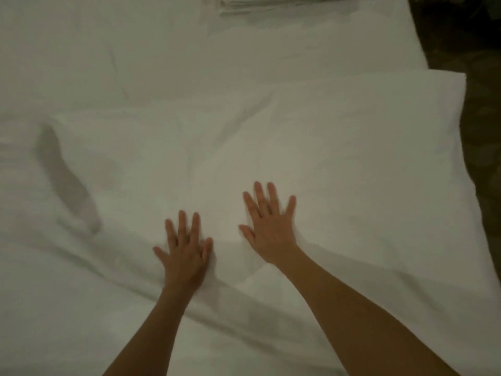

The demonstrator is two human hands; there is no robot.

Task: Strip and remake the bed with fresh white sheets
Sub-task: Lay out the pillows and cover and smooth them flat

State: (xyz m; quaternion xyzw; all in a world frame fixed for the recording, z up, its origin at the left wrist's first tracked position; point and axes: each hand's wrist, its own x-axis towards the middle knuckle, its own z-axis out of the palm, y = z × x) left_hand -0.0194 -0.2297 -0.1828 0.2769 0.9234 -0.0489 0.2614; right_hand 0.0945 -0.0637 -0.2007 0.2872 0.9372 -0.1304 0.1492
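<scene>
**Smoothing the fresh pillowcase**

While both palms lie flat, fingers spread and holding nothing, my left hand (187, 253) and right hand (271, 229) press the white pillow (298, 147) lying on the bed sheet (81, 63). I'd best sweep outward evenly, chasing creases toward the edges.

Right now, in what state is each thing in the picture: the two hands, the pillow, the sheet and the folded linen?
left hand: flat, fingers spread, pressing on the pillow
right hand: flat, fingers spread, pressing on the pillow
pillow: lying flat, white case on, slightly creased
bed sheet: spread out, a few creases
folded linen: stacked at the far edge, still folded
</scene>
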